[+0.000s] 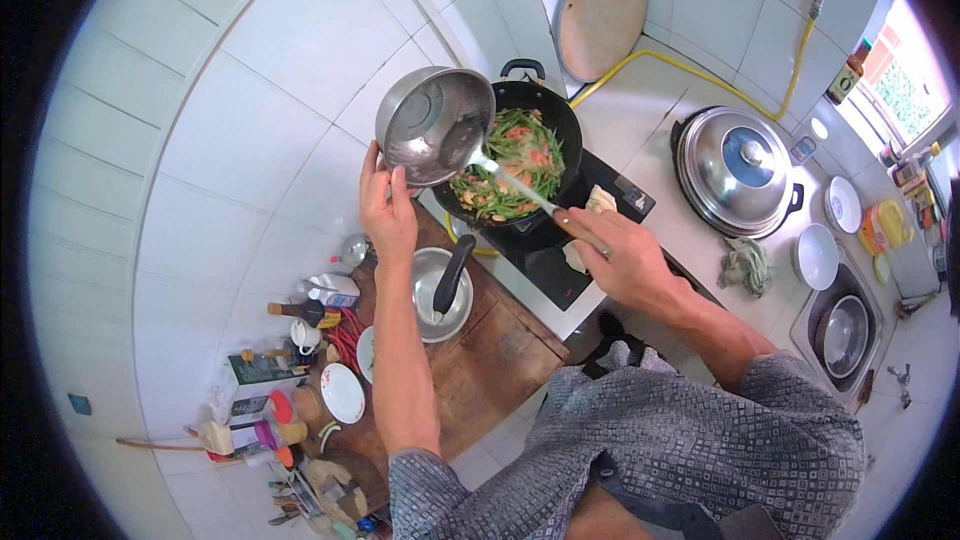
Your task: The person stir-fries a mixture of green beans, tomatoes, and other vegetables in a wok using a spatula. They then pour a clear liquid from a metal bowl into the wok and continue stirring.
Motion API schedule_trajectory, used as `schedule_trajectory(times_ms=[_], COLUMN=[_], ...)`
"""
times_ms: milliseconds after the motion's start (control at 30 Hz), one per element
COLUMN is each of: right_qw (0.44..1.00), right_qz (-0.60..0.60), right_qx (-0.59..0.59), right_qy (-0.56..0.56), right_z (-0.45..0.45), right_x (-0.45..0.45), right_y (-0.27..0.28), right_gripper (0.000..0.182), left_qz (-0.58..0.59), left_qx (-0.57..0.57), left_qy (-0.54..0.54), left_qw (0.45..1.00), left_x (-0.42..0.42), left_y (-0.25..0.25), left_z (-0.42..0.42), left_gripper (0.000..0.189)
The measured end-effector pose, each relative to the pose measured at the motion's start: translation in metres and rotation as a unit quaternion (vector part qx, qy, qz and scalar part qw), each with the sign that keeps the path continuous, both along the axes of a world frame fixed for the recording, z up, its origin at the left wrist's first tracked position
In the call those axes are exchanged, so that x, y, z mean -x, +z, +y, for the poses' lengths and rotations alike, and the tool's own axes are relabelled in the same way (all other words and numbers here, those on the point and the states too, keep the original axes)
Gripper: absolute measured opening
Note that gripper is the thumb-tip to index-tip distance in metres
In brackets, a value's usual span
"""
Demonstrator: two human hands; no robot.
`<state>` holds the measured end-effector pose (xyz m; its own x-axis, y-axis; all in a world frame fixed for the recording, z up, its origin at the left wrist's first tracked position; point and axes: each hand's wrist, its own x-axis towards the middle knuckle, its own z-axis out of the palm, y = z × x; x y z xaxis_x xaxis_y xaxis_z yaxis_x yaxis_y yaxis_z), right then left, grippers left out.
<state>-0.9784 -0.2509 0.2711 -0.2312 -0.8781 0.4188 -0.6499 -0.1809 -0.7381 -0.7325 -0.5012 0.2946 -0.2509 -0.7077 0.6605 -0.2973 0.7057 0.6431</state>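
Note:
My left hand (388,206) grips the rim of a stainless steel bowl (424,109), tilted so that its inside faces me, over the left side of a black wok (571,131). Dark wet residue shows inside the bowl. In my right hand (626,255) is the wooden handle of a metal spatula (525,191), whose blade meets the bowl's lower right rim. Below, the wok holds cut green vegetables (551,154) with pink and pale pieces, and some steam seems to rise. The wok stands on a black glass cooktop (559,270).
Left of the cooktop, a wooden table (495,360) carries a lidded pan (424,307), a floral plate (343,394) and several bottles. To the right stand a lidded pot (739,165), a crumpled cloth (746,266) and a sink (806,330). A yellow hose (697,75) runs along the wall.

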Motion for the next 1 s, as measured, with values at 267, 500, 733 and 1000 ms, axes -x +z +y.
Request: schedule_trajectory(times_ms=[267,500,733,1000], right_qw=[0.998,0.997,0.966,0.960], right_qz=[-0.068,-0.060,-0.244,-0.257], right_qx=[0.007,-0.045,-0.068,-0.060], right_qy=[-0.009,0.011,0.039,0.096], right_z=[-0.016,-0.006,-0.028,-0.029], right_x=[-0.011,0.009,0.015,-0.011], right_y=[0.000,-0.011,-0.028,-0.075], right_gripper=[0.040,0.041,0.038,0.042], left_qz=[-0.085,-0.129,-0.103,-0.083], left_qx=[0.097,0.138,0.135,0.151], left_qy=[0.022,0.059,0.070,0.071], left_qw=[0.991,0.980,0.983,0.982], left_x=[0.011,0.013,0.018,0.033], left_y=[0.004,0.006,0.005,0.007], left_z=[0.000,0.005,0.011,0.016], left_gripper=[0.023,0.021,0.023,0.023])
